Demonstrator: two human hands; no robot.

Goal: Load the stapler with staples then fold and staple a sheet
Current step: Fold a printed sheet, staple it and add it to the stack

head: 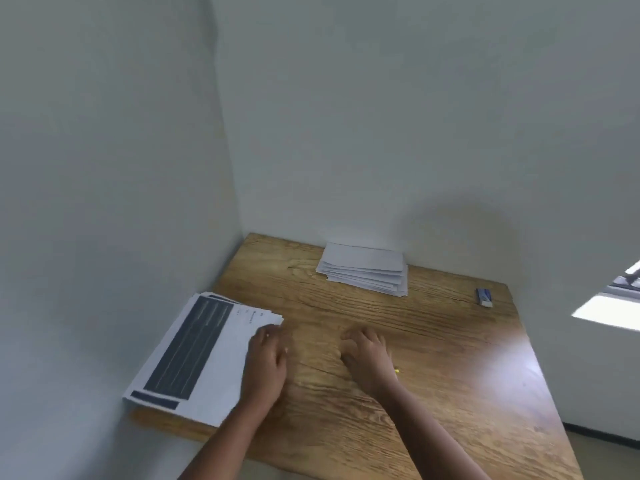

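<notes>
A stack of printed sheets (pixel 194 355) with dark blocks lies at the table's left edge. My left hand (pixel 268 362) rests palm down on the stack's right edge, fingers loosely spread, gripping nothing that I can see. My right hand (pixel 367 358) sits knuckles up on the bare wood at the middle, fingers curled under. A small yellow bit (pixel 397 370) shows just beside its wrist; what lies under the hand is hidden. A small blue and white box (pixel 484 296) lies at the far right. No stapler is plainly visible.
A pile of folded white sheets (pixel 363 271) lies at the back against the wall. The wooden table (pixel 433 393) stands in a corner, with walls on the left and behind. Its right edge drops to the floor, and bright light falls on the right part.
</notes>
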